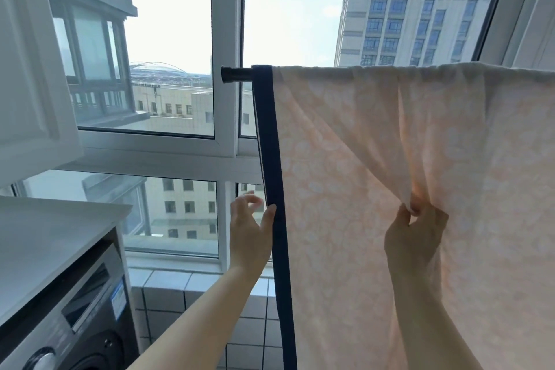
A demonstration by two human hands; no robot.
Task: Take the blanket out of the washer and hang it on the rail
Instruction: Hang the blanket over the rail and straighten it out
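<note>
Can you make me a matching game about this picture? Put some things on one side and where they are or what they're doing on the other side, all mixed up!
Things:
1. blanket
2. rail
3. washer
4. right hand

Places or states:
A. pinches a fold of peach cloth
B. draped over the rail, with a dark blue edge
C. black end sticks out in front of the window
D. sits under the white counter, bottom left

Pairs: 1-B, 2-C, 3-D, 4-A
</note>
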